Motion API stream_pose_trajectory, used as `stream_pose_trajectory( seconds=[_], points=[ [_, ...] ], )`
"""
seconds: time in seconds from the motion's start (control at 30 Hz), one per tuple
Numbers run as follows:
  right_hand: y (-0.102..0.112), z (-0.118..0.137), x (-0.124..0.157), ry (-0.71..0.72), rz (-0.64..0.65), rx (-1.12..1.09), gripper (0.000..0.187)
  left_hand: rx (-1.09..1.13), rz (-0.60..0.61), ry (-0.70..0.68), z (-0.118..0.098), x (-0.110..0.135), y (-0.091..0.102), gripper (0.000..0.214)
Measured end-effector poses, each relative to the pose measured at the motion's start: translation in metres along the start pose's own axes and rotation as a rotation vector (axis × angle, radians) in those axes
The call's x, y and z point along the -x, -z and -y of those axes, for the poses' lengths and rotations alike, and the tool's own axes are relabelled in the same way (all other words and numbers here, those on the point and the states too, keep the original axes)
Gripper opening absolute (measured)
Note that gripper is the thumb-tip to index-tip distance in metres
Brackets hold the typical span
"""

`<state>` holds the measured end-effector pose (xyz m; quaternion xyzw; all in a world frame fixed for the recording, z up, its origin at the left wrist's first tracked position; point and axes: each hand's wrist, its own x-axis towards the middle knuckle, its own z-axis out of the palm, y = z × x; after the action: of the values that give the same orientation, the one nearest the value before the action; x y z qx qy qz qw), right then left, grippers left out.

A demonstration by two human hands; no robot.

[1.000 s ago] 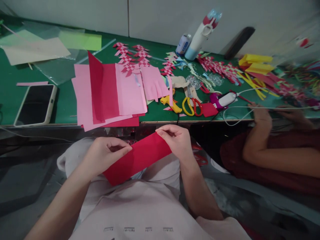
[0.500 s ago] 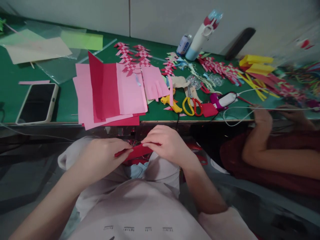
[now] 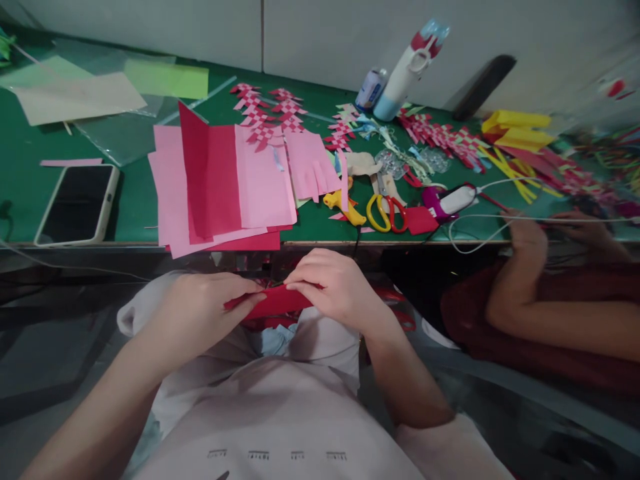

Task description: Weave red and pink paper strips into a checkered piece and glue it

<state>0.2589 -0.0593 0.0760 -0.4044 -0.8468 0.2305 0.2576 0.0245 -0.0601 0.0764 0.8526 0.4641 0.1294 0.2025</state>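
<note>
A strip of red paper (image 3: 281,301) is stretched between my two hands, over my lap and just below the table edge. My left hand (image 3: 205,310) pinches its left end between thumb and fingers. At the upper right end, my right hand (image 3: 335,287) grips it the same way, fingertips along the top edge. Part of the strip is hidden behind the fingers. On the table ahead lie pink paper sheets (image 3: 266,193) with a folded red sheet (image 3: 213,187) standing partly open on them.
A phone (image 3: 75,205) lies left of the paper. Scissors (image 3: 380,212), a yellow glue gun (image 3: 350,208) and woven paper strips (image 3: 287,110) are to the right. A bottle (image 3: 403,77) and a can (image 3: 371,89) stand behind. Another person's arm (image 3: 530,247) rests at the right.
More of the red paper's face shows between my hands, as though tilted or opened slightly. Both hands keep their pinch and barely move. The view has shifted a little.
</note>
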Motion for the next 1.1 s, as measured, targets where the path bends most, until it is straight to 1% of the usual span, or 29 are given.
stream_pose_trajectory(
  seconds=[0.17, 0.33, 0.43, 0.7, 0.87, 0.97, 1.1],
  points=[
    [0.0, 0.002, -0.001, -0.014, 0.029, 0.02, 0.016, 0.015, 0.001, 0.014, -0.001, -0.001, -0.002, 0.026],
    [-0.011, 0.007, -0.007, 0.05, 0.076, 0.091, 0.018, -0.031, 0.04, 0.008, -0.006, -0.005, -0.005, 0.027],
    [-0.016, 0.007, -0.008, 0.071, 0.058, 0.118, 0.02, -0.053, 0.05, 0.013, -0.006, -0.006, -0.006, 0.027],
    [-0.009, 0.0, -0.002, 0.01, -0.004, 0.065, 0.02, 0.017, -0.027, 0.063, 0.004, 0.002, -0.005, 0.023],
    [-0.008, -0.001, 0.0, -0.024, 0.002, 0.037, 0.019, 0.033, -0.068, 0.055, 0.005, 0.005, -0.005, 0.021],
    [-0.011, 0.002, -0.002, -0.01, 0.011, 0.048, 0.018, 0.02, -0.055, 0.051, 0.003, 0.004, -0.005, 0.021],
    [-0.018, 0.004, -0.006, 0.052, 0.024, 0.067, 0.02, -0.003, -0.054, 0.037, -0.001, 0.0, -0.006, 0.022]
  ],
)
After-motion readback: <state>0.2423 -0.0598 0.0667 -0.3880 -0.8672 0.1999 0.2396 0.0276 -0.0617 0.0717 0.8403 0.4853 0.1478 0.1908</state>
